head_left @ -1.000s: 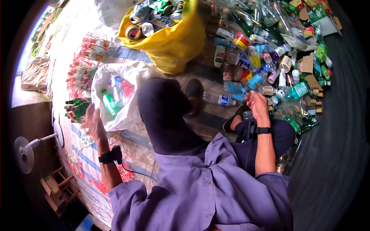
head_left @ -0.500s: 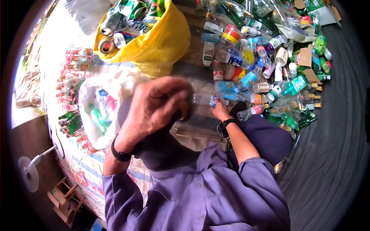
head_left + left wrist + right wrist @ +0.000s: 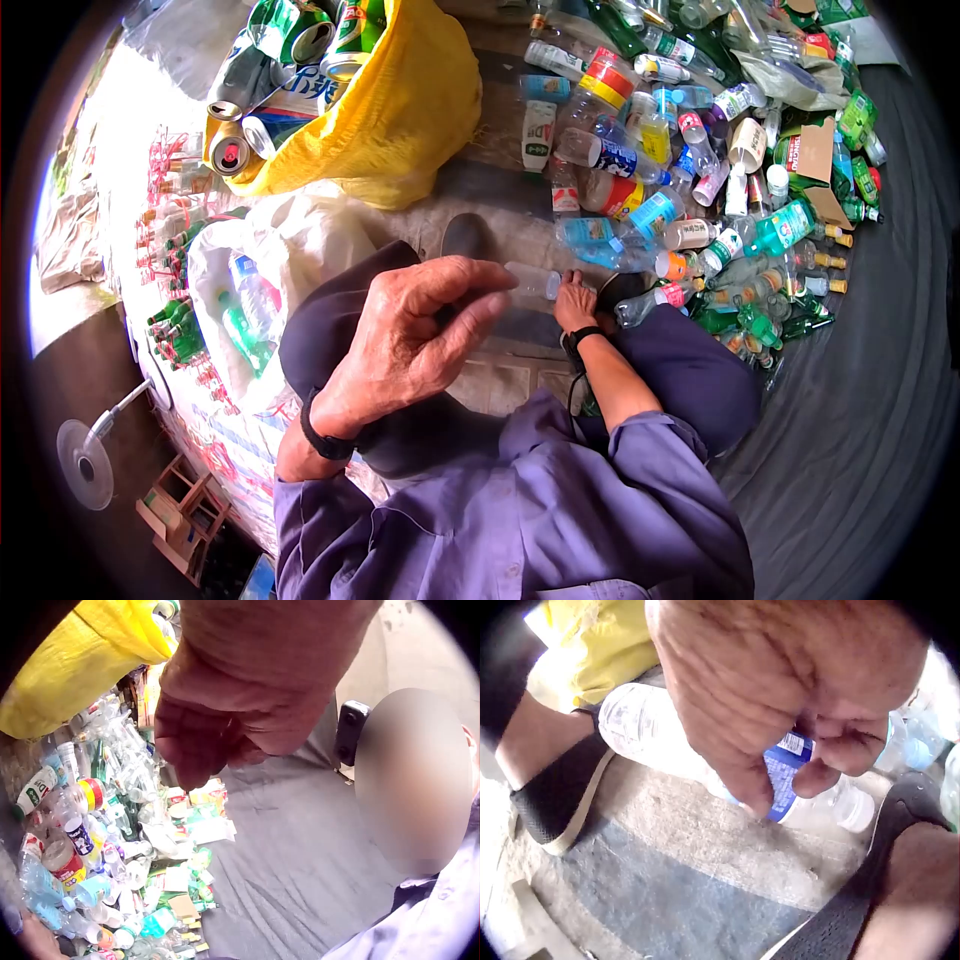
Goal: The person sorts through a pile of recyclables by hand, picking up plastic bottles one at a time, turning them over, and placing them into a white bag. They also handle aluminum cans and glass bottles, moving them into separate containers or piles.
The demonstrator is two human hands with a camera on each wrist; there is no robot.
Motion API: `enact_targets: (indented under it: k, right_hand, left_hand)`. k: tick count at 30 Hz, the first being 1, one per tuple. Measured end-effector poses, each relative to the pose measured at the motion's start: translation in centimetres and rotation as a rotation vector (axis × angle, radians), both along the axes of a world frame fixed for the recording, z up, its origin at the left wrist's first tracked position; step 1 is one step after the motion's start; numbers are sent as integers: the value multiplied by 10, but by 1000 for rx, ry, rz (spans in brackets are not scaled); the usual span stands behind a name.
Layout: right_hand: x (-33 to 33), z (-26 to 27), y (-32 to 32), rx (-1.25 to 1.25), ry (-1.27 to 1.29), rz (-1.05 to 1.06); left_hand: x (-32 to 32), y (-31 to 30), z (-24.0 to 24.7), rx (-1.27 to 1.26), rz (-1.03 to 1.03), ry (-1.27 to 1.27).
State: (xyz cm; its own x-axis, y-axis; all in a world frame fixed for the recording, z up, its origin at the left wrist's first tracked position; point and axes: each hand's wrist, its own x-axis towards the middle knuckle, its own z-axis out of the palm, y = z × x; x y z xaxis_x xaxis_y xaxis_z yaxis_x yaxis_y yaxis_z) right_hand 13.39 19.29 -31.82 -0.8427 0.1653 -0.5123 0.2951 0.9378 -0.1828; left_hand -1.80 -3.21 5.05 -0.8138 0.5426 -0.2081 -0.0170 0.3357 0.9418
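A clear plastic bottle (image 3: 649, 724) with a blue label (image 3: 782, 784) and a white cap (image 3: 859, 812) lies low over the striped ground sheet, between the two dark shoes. My right hand (image 3: 577, 303) grips it around the label, thumb on one side and fingers on the other. In the head view the bottle (image 3: 530, 280) points left out of that hand. Raised above the left knee, my left hand (image 3: 410, 330) hangs loosely curved with nothing in it. Its fingers (image 3: 187, 750) also show bent in the left wrist view.
To the right spreads a heap of plastic and glass bottles (image 3: 690, 233). A yellow sack (image 3: 420, 110) of cans stands at upper left. Below it sits a white sack (image 3: 300, 235) with bottles inside. Tied green bottles (image 3: 180, 330) and a fan (image 3: 85, 465) are farther left.
My right hand has come down from beside the heap to the blue-labelled bottle and grips it. My left hand has swung from the white sack to above the left knee.
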Motion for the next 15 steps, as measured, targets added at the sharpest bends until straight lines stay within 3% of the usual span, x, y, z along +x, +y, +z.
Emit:
enact_targets:
  k: [5, 7, 9, 11, 15]
  right_hand:
    - [3, 7, -5, -94, -72, 96]
    - [-11, 33, -15, -109, -26, 78]
    - [-34, 74, -19, -205, -187, 176]
    - [-44, 89, -23, -232, -89, 231]
    - [-59, 133, -31, -250, 97, 208]
  left_hand:
    - [1, 1, -3, 71, 10, -35]
    - [4, 3, -9, 153, 49, -55]
    - [6, 3, -9, 160, 75, -174]
    - [2, 2, 3, 26, -12, -142]
    - [3, 6, -2, 4, 32, -48]
